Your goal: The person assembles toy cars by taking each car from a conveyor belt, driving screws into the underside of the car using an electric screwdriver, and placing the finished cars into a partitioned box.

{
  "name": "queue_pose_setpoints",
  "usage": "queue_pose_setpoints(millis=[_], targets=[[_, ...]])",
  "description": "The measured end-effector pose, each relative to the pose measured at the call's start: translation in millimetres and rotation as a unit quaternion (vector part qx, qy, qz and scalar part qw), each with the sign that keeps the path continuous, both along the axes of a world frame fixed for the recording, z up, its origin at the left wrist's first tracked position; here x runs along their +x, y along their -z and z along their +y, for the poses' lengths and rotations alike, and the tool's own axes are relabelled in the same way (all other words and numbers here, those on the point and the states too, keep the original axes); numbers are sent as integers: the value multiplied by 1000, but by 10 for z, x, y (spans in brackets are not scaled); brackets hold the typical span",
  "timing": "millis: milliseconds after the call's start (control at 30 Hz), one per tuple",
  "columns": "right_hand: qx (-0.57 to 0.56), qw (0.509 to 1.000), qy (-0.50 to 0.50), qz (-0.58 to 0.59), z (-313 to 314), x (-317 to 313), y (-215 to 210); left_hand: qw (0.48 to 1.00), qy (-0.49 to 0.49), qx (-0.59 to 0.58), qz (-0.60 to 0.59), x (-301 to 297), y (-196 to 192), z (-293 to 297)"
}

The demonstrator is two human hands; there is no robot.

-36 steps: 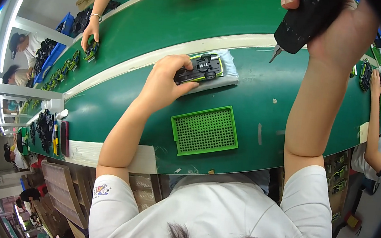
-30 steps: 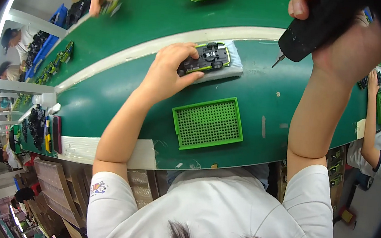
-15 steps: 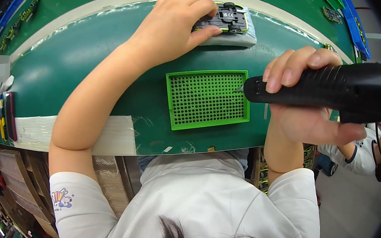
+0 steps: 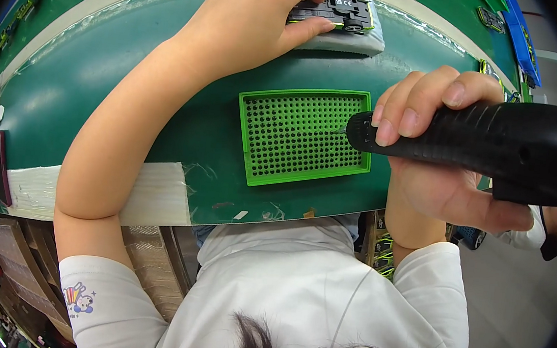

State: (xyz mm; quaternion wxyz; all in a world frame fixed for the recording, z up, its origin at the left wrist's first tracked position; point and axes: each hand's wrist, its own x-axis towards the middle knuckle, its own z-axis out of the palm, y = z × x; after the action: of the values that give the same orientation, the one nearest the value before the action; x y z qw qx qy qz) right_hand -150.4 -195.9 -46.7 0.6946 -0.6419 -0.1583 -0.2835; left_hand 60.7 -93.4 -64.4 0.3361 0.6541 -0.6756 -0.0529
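Note:
My left hand (image 4: pixel 254 18) is closed around an upside-down toy car (image 4: pixel 345 6), its black underside and wheels facing up. The car rests on a pale cloth-like pad (image 4: pixel 356 44) at the far side of the bench. In my right hand (image 4: pixel 427 115) is a black electric screwdriver (image 4: pixel 499 139), held level with its tip pointing left. That tip is over the right part of a bright green tray (image 4: pixel 308 182) full of small round holes. Whether a screw sits on the tip is too small to tell.
More toy cars (image 4: pixel 20 18) line the far left, and another car (image 4: pixel 490 19) lies at the far right by a blue bin (image 4: pixel 525 40). Pale tape (image 4: pixel 161 192) covers part of the green bench's near edge. A person (image 4: pixel 526 235) is at the right.
The screwdriver tip has moved a little left and nearer over the green tray. My left hand still holds the car on the pad; the whole view has shifted slightly.

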Motion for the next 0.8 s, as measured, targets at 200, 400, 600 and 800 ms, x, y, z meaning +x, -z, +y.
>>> queue_pose_setpoints(millis=[200, 400, 600, 800], targets=[[-1, 1000, 7, -6, 15, 11, 19, 1000, 2, -19, 4, 8, 28, -6], [-30, 999, 17, -29, 74, 82, 29, 999, 5, -40, -22, 38, 93, -27], [-50, 998, -6, -25, 66, 89, 23, 999, 4, -39, -5, 46, 113, -5], [-44, 999, -1, -20, 69, 47, 20, 999, 6, -46, -12, 40, 133, -27]])
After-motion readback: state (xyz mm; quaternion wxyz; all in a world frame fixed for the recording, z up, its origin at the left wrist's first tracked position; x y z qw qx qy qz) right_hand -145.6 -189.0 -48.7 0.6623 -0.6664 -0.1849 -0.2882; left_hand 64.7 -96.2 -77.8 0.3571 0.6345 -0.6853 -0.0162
